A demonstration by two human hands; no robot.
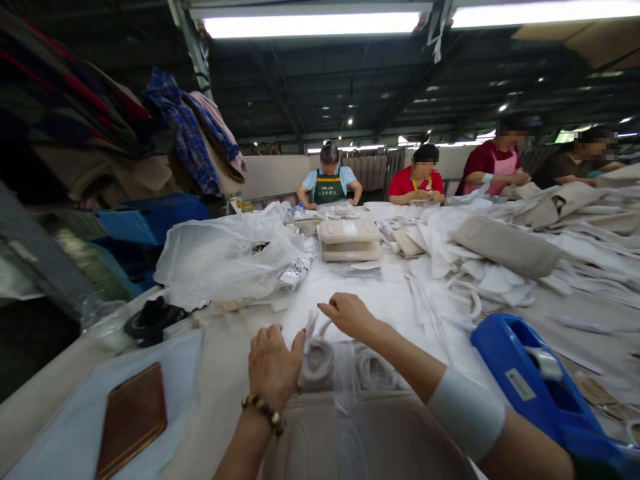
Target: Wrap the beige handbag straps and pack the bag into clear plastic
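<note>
A flat taupe bag (310, 437) lies on the table right in front of me. A clear plastic strip (347, 400) runs down its middle. At its far edge sit two coiled pale straps, a left coil (319, 360) and a right coil (376, 371). My left hand (275, 363) is beside the left coil, thumb apart from the bent fingers, holding nothing visible. My right hand (350, 315) reaches over beyond the coils with its fingers curled. A pale strap end (325, 327) curves up close below it; whether the fingers grip it is hidden.
A blue tape dispenser (530, 387) stands at right, a phone (133, 423) on paper at left. Ahead are a plastic bag (225, 253), stacked beige bags (349, 239) and piled taupe pieces (507, 245). Several co-workers sit across the table.
</note>
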